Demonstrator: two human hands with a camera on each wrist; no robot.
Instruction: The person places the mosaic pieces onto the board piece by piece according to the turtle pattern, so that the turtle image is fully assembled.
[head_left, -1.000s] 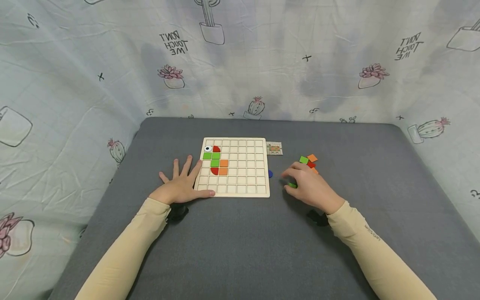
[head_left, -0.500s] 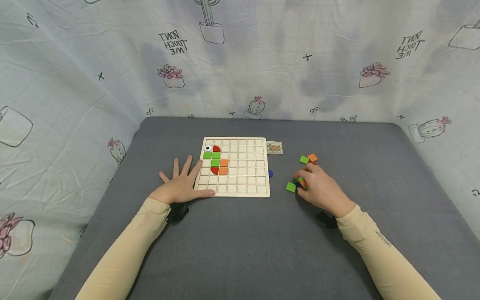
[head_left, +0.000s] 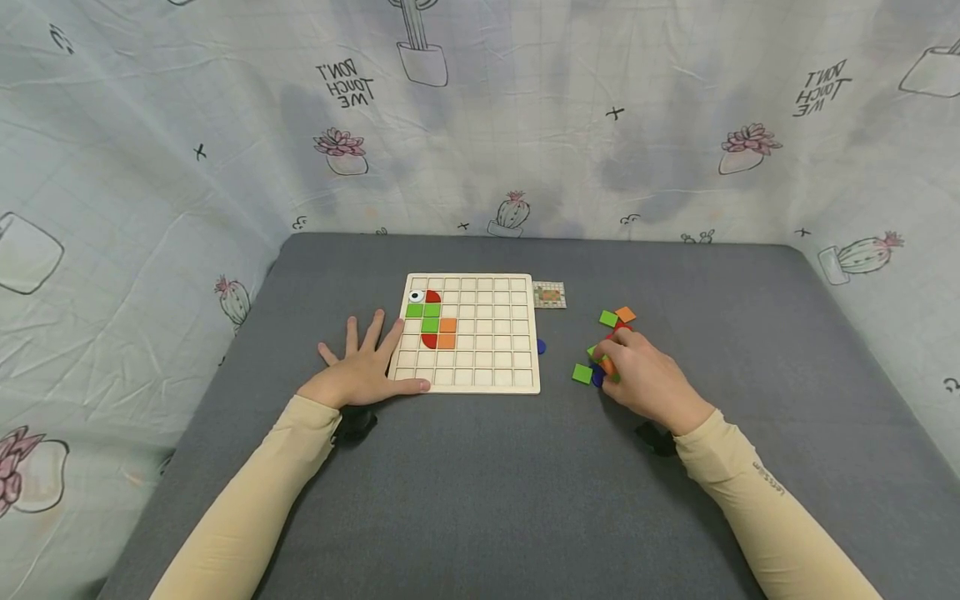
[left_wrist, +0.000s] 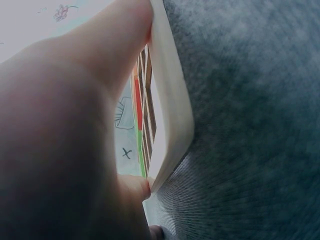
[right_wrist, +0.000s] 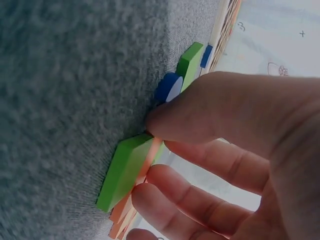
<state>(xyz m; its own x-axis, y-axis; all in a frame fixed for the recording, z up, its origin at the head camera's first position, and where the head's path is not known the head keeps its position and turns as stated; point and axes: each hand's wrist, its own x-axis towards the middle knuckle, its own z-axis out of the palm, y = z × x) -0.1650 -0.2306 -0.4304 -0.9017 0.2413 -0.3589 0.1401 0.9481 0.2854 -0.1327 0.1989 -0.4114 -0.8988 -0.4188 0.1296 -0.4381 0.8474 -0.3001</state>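
Note:
On the table lies a square wooden grid board [head_left: 495, 358]. Its upper left cells bear a white eye tile [head_left: 416, 297], red rounded tiles [head_left: 433, 297], green square tiles [head_left: 431, 326] and orange square tiles [head_left: 447, 342]. My left hand [head_left: 362, 371] rests spread at the board's left side, thumb on its front edge. Right of the board, my right hand [head_left: 645, 375] bends its fingers over loose tiles. An orange tile [head_left: 608, 367] shows by its fingertips; whether it is pinched is unclear. A green tile [head_left: 582, 374] and a blue round tile [head_left: 597, 376] lie beside the hand.
A small pattern card [head_left: 550, 295] lies against the board's upper right edge. Another blue round piece [head_left: 542, 347] sits by the board's right edge. Beyond the right hand are a green tile [head_left: 608, 317], an orange tile [head_left: 626, 314] and red pieces [head_left: 621, 326].
My right hand has shifted right, off a green tile that now lies uncovered, and its fingers have moved among the loose tiles. A blue round tile has come into view. My left hand has stayed put.

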